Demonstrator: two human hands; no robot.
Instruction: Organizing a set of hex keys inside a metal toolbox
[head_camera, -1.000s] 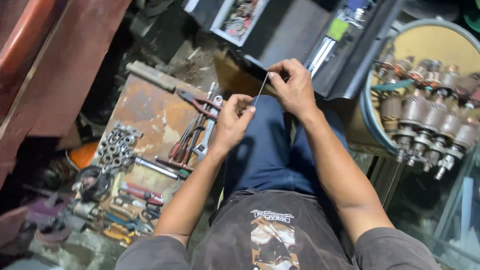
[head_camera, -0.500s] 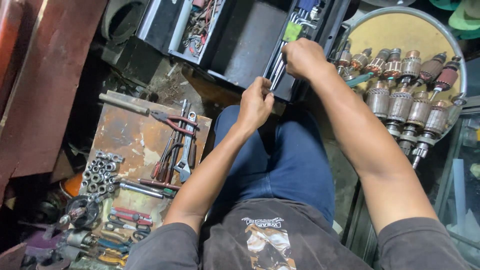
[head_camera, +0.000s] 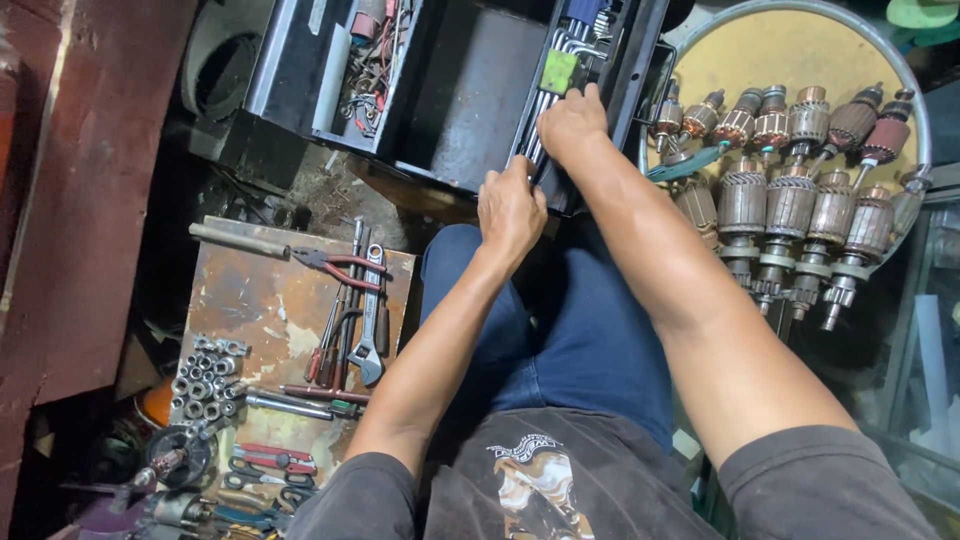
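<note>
My right hand (head_camera: 570, 125) reaches into the right tray of an open black toolbox (head_camera: 470, 90), its fingers down among a row of thin metal rods and keys (head_camera: 548, 100) beside a green pad (head_camera: 557, 70). My left hand (head_camera: 510, 210) rests on the front rim of that tray, fingers curled over the edge. What the right fingers hold is hidden. I sit with blue trousers (head_camera: 560, 330) below both arms.
A rusty board (head_camera: 255, 300) at left carries red-handled pliers (head_camera: 335, 262), an adjustable wrench (head_camera: 370, 330), sockets (head_camera: 205, 385) and screwdrivers. A round tray (head_camera: 790, 50) at right holds several motor armatures (head_camera: 790, 200). Red metal panel at far left.
Both hands moved forward from above my lap to the toolbox. The thin wire held between them earlier is out of sight, and the view has tilted toward the box.
</note>
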